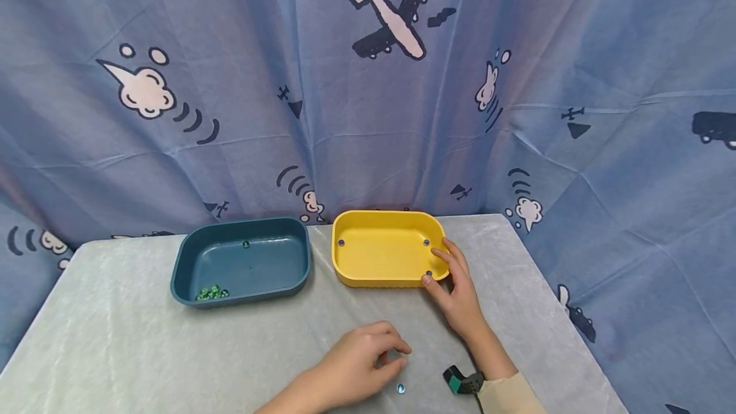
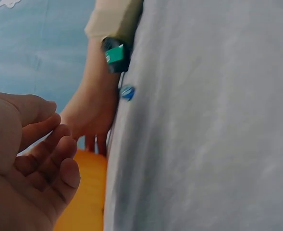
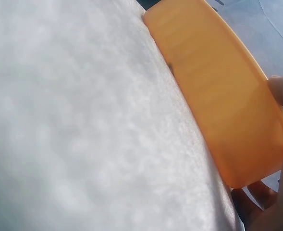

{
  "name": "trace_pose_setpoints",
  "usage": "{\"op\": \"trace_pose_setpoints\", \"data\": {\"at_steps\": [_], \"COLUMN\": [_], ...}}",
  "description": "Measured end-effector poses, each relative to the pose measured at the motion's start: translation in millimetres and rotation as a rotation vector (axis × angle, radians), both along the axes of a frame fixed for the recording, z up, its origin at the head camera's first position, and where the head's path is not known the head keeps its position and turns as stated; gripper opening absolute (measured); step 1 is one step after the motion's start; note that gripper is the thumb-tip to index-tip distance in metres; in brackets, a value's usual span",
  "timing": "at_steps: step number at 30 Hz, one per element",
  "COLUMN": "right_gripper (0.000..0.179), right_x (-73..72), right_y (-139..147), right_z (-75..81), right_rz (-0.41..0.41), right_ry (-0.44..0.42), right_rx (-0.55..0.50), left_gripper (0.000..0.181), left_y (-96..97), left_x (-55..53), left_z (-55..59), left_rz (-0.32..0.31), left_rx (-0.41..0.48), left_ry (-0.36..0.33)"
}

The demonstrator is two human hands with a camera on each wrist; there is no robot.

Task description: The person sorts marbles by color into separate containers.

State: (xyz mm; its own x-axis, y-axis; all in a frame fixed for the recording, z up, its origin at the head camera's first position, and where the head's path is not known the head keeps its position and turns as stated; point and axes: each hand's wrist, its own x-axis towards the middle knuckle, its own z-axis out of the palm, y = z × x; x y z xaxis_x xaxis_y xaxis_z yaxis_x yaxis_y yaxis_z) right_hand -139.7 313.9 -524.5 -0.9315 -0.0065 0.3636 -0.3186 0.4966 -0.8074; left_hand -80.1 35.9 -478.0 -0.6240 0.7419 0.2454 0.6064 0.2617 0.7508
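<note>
My right hand (image 1: pixel 460 296) holds the right end of a yellow plastic tray (image 1: pixel 379 283), its thumb at the front right corner and fingers over the end wall. Thumb and fingertips also show against the tray's wall (image 3: pixel 218 96) in the right wrist view. Three small blue glass beads (image 1: pixel 342 243) lie apart inside it. My left hand (image 1: pixel 365 360) hovers over the table, fingers loosely curled with nothing visible between them. Just right of it, a blue glass bead (image 1: pixel 400 388) sits on the cloth, seen also as a blue bead (image 2: pixel 127 92) in the left wrist view.
A teal tray (image 1: pixel 247 299) stands left of the yellow one, with several green beads (image 1: pixel 213 292) in its front left corner and a single green bead (image 1: pixel 246 244) near the back. A pale cloth (image 1: pixel 115 337) covers the table; a patterned blue curtain (image 1: pixel 230 82) hangs behind.
</note>
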Motion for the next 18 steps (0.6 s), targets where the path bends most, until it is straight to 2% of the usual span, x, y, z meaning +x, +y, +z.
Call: {"op": "trace_pose_setpoints", "data": {"at_steps": [7,18], "right_gripper": [0.053,0.053], "right_x": [-0.4,-1.0], "right_y": [2,2], "right_z": [-1.4,-4.0], "right_rz": [0.010,-0.010], "right_ry": [0.017,-0.013], "right_rx": [0.006,0.025], "left_gripper": [0.013,0.014], "left_y": [3.9,4.6], "left_x": [7.9,10.7], "left_z": [-12.6,-22.4], "left_rz": [-0.072,-0.089], "left_rx": [-0.048,-0.108], "left_ry": [0.042,-0.003]}}
